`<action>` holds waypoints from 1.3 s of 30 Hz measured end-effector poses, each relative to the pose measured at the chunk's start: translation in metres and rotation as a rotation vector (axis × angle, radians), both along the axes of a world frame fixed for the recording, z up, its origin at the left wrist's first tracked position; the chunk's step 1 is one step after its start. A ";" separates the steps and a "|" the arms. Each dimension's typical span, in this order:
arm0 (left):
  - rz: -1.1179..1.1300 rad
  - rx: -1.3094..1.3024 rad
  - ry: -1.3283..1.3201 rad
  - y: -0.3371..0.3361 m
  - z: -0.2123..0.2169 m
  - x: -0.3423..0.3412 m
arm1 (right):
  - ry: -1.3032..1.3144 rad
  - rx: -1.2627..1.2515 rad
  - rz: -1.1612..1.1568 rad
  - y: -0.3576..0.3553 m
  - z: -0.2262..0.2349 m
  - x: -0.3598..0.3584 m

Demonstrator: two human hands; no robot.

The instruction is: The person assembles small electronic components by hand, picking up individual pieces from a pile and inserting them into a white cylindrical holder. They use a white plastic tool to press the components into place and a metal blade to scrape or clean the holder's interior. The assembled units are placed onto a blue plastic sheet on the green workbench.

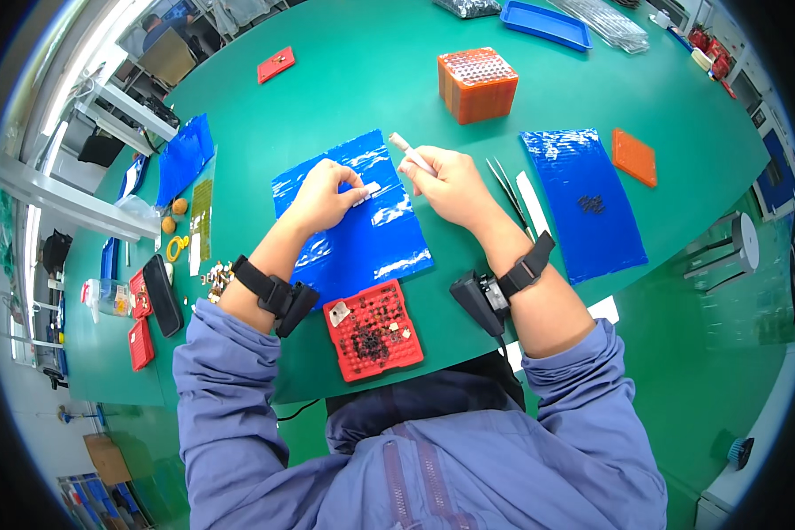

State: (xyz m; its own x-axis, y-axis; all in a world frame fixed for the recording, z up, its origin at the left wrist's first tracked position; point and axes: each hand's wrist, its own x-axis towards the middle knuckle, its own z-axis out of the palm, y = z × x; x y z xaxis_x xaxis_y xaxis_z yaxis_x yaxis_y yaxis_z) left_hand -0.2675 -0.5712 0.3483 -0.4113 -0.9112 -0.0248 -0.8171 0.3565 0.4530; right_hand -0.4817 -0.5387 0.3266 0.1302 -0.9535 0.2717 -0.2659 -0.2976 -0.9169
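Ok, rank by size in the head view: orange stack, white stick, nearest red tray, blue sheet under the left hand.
1. Blue sheet
2. Nearest red tray
3. Orange stack
4. White stick, partly covered by the right hand

1. You wear a purple-blue jacket with two darker, mauve zip bands down its front.
2. Your sleeves sit high, bunched in folds.
3. Black straps circle your forearms, each carrying a dark, boxy device; a thin black cable leaves the right one.
4. Your left hand and right hand are bare.
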 end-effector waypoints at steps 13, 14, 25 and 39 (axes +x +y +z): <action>-0.046 -0.114 -0.040 -0.005 -0.010 0.006 | 0.030 0.034 0.002 0.000 0.003 -0.001; -0.052 -0.135 -0.032 -0.004 -0.011 0.006 | 0.018 0.029 0.000 0.001 0.003 0.000; 0.022 -0.261 0.185 0.049 0.073 0.063 | 0.060 -0.014 0.021 0.006 0.005 0.000; 0.220 -0.311 0.009 0.150 0.008 0.158 | 0.071 0.020 0.126 0.011 -0.006 0.011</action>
